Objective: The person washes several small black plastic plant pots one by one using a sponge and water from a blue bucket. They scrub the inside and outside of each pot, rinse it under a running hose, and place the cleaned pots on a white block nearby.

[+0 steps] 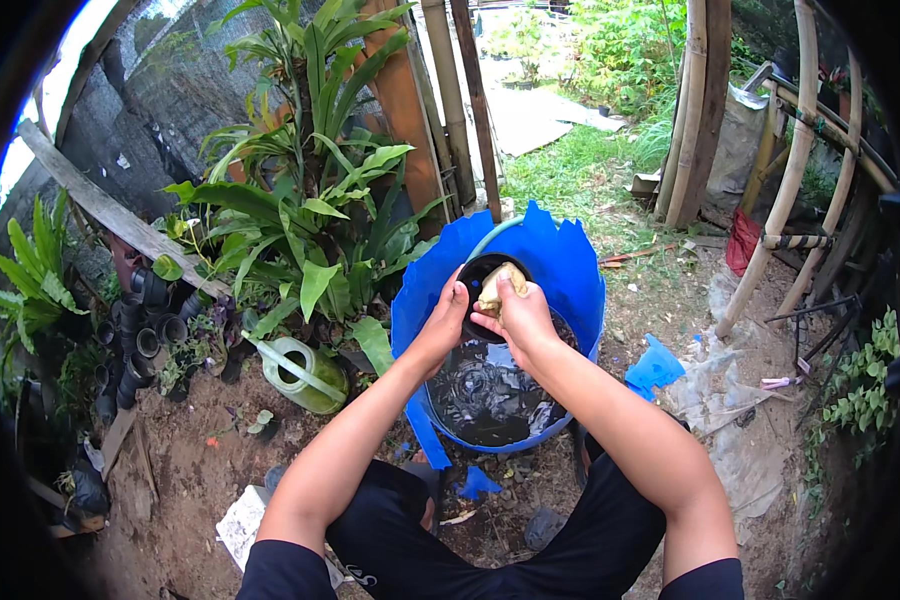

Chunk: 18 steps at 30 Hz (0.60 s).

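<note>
A black plastic plant pot (477,273) is held over a blue tub (572,262) with a jagged, broken rim. My left hand (438,328) grips the pot by its left side, thumb near the rim. In my right hand (528,318) is a crumpled yellowish sponge or cloth (500,284), pressed at the pot's opening. Below, dark rippling water (490,395) lies in the tub. Behind the pot, a pale green hose (494,234) curves over the tub's far rim; its end is hidden.
A green watering can (318,392) stands left of the tub, near leafy plants (315,200). Small black pots (135,340) are heaped at far left. Blue plastic shards (655,368) lie on the soil. Bamboo poles (770,235) lean at right.
</note>
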{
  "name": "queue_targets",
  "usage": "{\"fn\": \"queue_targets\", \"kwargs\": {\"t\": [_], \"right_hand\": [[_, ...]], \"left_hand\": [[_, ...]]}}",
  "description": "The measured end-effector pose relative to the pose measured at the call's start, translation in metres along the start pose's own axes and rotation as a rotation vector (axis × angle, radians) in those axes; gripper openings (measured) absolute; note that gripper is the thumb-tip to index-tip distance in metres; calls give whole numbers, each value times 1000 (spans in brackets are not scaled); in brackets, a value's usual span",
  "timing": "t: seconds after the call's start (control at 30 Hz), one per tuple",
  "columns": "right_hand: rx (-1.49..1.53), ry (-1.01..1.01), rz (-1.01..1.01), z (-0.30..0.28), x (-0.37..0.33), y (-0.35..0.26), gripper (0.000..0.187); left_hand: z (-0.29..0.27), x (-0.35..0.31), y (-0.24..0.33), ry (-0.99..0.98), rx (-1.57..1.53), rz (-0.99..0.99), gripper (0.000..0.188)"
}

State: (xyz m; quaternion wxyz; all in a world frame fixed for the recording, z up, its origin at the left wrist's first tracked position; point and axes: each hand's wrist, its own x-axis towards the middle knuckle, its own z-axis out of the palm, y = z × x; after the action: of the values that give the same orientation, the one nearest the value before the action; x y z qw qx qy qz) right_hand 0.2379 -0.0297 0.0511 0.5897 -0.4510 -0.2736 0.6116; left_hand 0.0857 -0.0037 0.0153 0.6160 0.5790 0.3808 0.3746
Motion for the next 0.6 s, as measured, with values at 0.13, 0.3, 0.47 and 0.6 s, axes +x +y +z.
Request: {"fn": "queue_targets", "kwargs": {"t": [0.13,0.3,0.47,0.6], "right_hand": [[-120,155,-221,12,15,4,35],[-660,172,-445,12,21,16,52],[-787,47,-755,10,22,22,38],[-786,-130,-815,9,18,16,30]], "left_hand": [[5,6,5,-28,-33,-70,93],[9,7,10,37,25,-21,85],[3,1,11,63,38,46,84],[-16,7,9,41,174,224,83]]}}
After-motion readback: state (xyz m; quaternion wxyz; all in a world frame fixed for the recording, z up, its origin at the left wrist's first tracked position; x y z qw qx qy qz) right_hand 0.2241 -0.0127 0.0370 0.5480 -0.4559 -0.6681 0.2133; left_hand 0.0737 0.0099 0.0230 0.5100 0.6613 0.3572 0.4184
